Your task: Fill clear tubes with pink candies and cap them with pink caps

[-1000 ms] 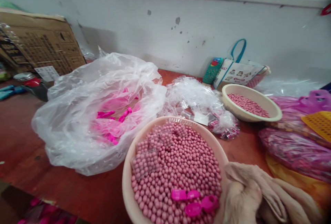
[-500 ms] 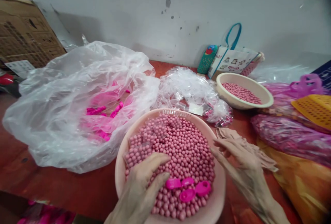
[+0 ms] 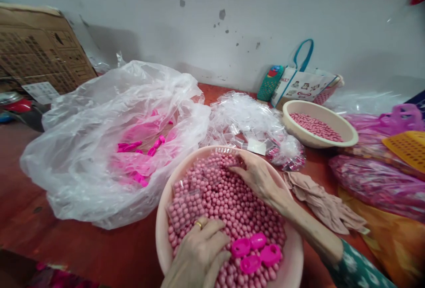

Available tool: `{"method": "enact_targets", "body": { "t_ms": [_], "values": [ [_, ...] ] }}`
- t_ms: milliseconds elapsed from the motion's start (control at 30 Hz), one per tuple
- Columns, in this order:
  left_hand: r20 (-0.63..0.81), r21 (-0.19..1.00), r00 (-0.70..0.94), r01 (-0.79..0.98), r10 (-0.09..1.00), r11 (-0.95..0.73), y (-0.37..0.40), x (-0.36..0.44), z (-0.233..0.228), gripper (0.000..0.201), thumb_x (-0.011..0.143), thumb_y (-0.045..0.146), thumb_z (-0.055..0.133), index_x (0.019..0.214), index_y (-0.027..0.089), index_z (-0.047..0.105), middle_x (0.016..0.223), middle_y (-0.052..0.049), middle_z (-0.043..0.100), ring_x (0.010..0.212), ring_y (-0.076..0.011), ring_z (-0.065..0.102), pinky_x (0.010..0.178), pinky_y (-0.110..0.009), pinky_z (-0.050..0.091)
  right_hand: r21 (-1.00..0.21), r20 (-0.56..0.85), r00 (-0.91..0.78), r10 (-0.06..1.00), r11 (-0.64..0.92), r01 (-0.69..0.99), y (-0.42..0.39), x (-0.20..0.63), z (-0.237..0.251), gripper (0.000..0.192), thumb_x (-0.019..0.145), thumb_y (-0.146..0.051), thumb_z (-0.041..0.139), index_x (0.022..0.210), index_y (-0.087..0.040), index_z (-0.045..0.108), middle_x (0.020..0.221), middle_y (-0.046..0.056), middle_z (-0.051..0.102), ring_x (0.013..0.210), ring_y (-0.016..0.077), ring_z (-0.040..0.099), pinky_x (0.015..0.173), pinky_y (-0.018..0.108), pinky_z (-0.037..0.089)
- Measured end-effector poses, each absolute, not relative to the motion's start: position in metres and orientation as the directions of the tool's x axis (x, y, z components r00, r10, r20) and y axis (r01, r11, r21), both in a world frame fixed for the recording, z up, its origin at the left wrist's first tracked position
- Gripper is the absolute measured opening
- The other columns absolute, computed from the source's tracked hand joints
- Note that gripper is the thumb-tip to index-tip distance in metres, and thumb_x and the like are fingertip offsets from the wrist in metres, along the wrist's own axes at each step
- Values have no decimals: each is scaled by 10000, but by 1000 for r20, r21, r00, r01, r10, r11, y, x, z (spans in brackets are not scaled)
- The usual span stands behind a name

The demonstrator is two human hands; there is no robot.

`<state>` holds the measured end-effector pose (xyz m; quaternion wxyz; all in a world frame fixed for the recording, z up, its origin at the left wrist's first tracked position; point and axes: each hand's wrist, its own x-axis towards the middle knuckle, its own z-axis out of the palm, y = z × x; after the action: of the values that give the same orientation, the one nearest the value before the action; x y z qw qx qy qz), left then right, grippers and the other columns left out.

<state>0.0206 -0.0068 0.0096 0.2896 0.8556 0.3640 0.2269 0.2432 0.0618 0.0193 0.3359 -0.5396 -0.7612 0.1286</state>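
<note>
A pale pink basin full of round pink beads stands in front of me. My left hand, a ring on one finger, rests on the beads near the basin's front left, its fingers loosely bent and the thumb apart. My right hand reaches over the right rim to the beads at the back, thumb and fingers apart. Small clear packets of beads lie on the left side of the heap, up to near my right fingertips. Several bright pink plastic pieces sit on the beads right of my left hand.
A big clear plastic bag with pink pieces lies left. Behind the basin is a pile of clear packets. A cream bowl of beads, beige gloves, a yellow perforated basket and a tote bag are right.
My right hand has moved left from outside the right rim to over the beads at the back. The left hand stays on the beads, its fingers more bent. The view has shifted slightly.
</note>
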Motion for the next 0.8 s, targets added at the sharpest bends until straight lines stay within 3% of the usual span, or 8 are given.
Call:
{"method": "enact_targets", "body": {
  "t_ms": [133, 300, 400, 467, 533, 667, 800],
  "values": [
    [295, 762, 451, 421, 842, -492, -10, 10, -1, 253, 839, 126, 570, 1059, 234, 635, 1144, -41, 673, 1081, -193, 599, 982, -293, 427, -799, 206, -116, 972, 236, 553, 64, 239, 25, 207, 903, -375, 579, 916, -169, 588, 882, 36, 639, 779, 176, 615, 715, 325, 519],
    [50, 937, 206, 329, 977, -117, -10, 17, -1, 484, 817, 238, 629, 1283, 282, 505, 1268, -44, 611, 1157, -242, 570, 994, -363, 459, -953, 4, -183, 983, 59, 297, 38, 217, 40, 223, 854, -375, 639, 857, -166, 560, 779, 16, 653, 697, 174, 637, 626, 274, 520],
    [-73, 972, 216, 236, 974, 21, -6, 26, 7, 552, 813, 230, 620, 1336, 258, 446, 1320, -60, 565, 1196, -253, 536, 1006, -383, 447, -989, -82, -224, 971, -50, 142, 18, 202, 46, 213, 808, -342, 703, 866, -163, 603, 795, 16, 653, 734, 172, 626, 640, 257, 504],
    [-133, 980, 266, 182, 955, 85, -3, 29, 12, 452, 829, 202, 590, 1272, 244, 513, 1272, -56, 596, 1173, -251, 546, 1007, -383, 437, -991, -123, -281, 952, -105, 77, 10, 199, 46, 165, 820, -306, 697, 906, -177, 641, 831, 14, 662, 773, 170, 620, 669, 250, 496],
    [-143, 981, 287, 165, 947, 98, -1, 28, 16, 351, 844, 184, 560, 1191, 233, 576, 1197, -51, 634, 1126, -250, 568, 988, -383, 443, -992, -106, -303, 947, -79, 99, 5, 202, 44, 147, 865, -278, 649, 994, -210, 654, 904, 14, 669, 828, 171, 622, 715, 256, 497],
    [-206, 973, 270, 157, 940, 168, -3, 23, 20, 352, 820, 182, 586, 1169, 219, 610, 1196, -58, 638, 1151, -274, 544, 1014, -416, 411, -956, 78, -282, 956, 152, 253, 2, 219, 47, 211, 894, -244, 615, 1103, -263, 633, 1045, 19, 644, 966, 181, 592, 825, 279, 484],
    [-313, 949, 332, 83, 890, 303, -7, 20, 21, 395, 825, 194, 589, 1219, 230, 589, 1262, -59, 608, 1215, -291, 498, 997, -424, 436, -905, 147, -446, 883, 302, 299, 4, 225, 54, 246, 889, -328, 618, 1133, -295, 631, 1061, 21, 619, 999, 186, 571, 855, 298, 474]
  ]
}}
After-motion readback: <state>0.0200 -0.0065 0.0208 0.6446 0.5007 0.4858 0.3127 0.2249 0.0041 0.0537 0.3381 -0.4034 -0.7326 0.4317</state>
